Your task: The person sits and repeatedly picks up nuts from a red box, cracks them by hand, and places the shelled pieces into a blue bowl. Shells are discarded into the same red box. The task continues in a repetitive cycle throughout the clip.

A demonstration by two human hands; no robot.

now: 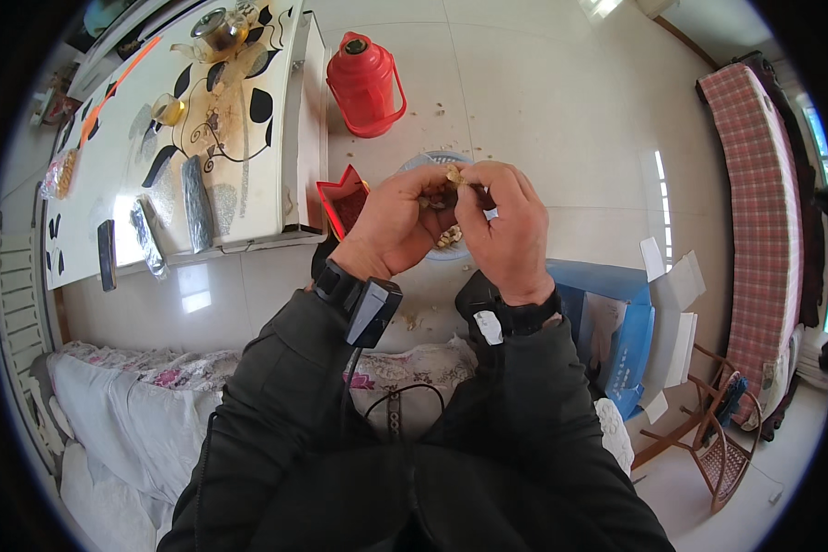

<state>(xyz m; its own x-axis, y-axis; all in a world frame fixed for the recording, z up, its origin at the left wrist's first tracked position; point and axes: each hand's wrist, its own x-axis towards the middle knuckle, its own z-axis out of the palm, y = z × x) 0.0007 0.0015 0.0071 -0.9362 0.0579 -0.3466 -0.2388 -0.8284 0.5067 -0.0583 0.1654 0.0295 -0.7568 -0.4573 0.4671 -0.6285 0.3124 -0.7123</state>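
Note:
My left hand [403,217] and my right hand [504,224] meet over a light-coloured plastic basket [436,157] on the floor. Between the fingertips of both hands is a small pale brown piece of shell [455,175]; its exact kind is hard to tell. Some small reddish bits rest in the curled left fingers. Pale shell pieces [449,238] lie in the basket below, which my hands largely hide. A red open box [345,203] with dark red contents stands just left of my left hand.
A red thermos flask [368,86] stands on the tiled floor among scattered crumbs. At left, a patterned table [234,231] holds a glass teapot [217,33], a cup [168,110] and an orange swatter [103,103]. A blue cardboard box [624,345] and a wicker chair [721,462] are at right.

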